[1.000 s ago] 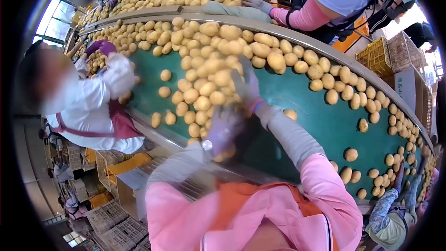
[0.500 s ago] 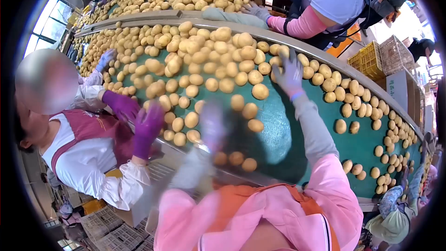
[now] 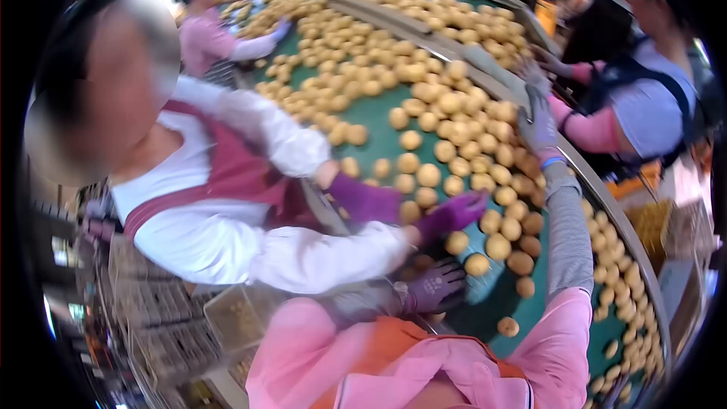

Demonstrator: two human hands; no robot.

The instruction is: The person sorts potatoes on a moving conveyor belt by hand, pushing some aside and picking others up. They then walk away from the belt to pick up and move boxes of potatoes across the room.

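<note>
Left hand (image 3: 435,285) now low at belt (image 3: 371,110) edge, flat, fingers apart; right hand (image 3: 539,125) outstretched, open.

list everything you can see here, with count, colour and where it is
potatoes: many, yellow-tan, spread along the belt
belt: one, green, running up the middle
near co-worker: one, white sleeves and maroon apron, left of the belt
purple gloves: two, on the near co-worker's hands, over the potatoes
far co-worker: one, pink top, upper left
opposite co-worker: one, blue vest and pink sleeve, right of the belt
crates: several, grey, blurred, lower left
left hand: purple-grey glove, open, near belt edge
right hand: grey glove, open, far rim
</note>
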